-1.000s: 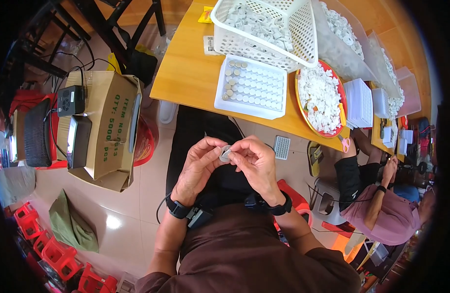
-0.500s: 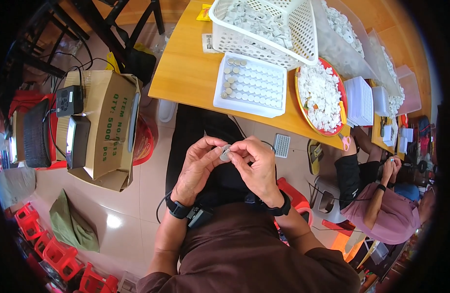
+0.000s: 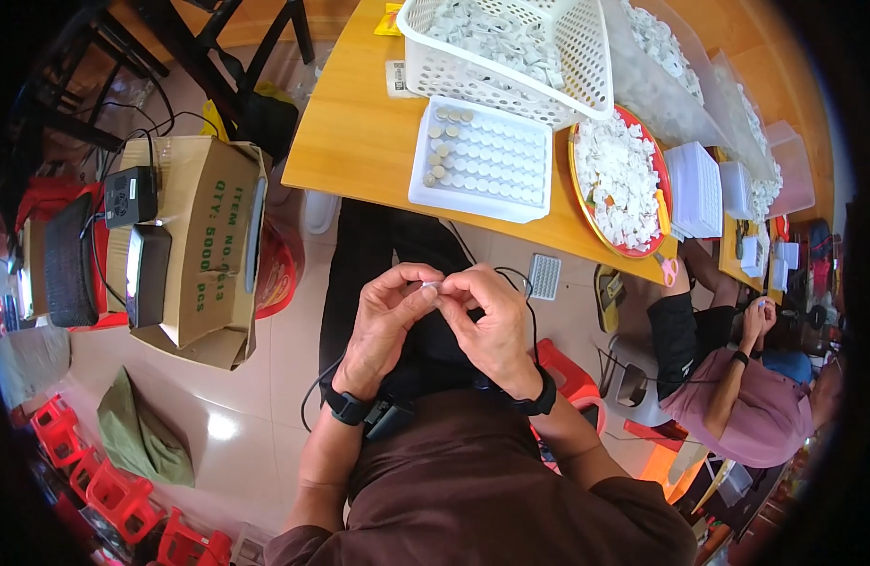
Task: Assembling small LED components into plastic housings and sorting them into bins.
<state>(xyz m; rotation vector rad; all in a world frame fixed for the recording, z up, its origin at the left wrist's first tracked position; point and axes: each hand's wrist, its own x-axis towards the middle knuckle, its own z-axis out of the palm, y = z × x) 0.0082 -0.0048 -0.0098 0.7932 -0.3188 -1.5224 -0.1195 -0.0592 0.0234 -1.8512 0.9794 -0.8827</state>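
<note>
Over my lap, my left hand (image 3: 394, 319) and my right hand (image 3: 487, 316) meet, fingertips almost touching. Between them both pinch a small pale round piece (image 3: 432, 285), mostly covered by the fingers. Beyond my hands, at the table's front edge, lies a white tray (image 3: 418, 196) with rows of round pockets. Several grey discs (image 3: 439, 151) sit in its left columns. Right of that tray, a round red tray (image 3: 663, 174) is heaped with small white pieces (image 3: 616, 170).
Behind the white tray stands a white perforated basket (image 3: 504, 97) filled with pale pieces. Stacked white trays (image 3: 694, 189) are farther right. A cardboard box (image 3: 194, 255) with black devices stands left. A co-worker (image 3: 737, 396) sits at right. Red stools (image 3: 119, 495) line the lower left.
The pale piece has turned between my fingertips, showing less of its round face. My hands have drawn slightly closer together. The table has shifted a little in view.
</note>
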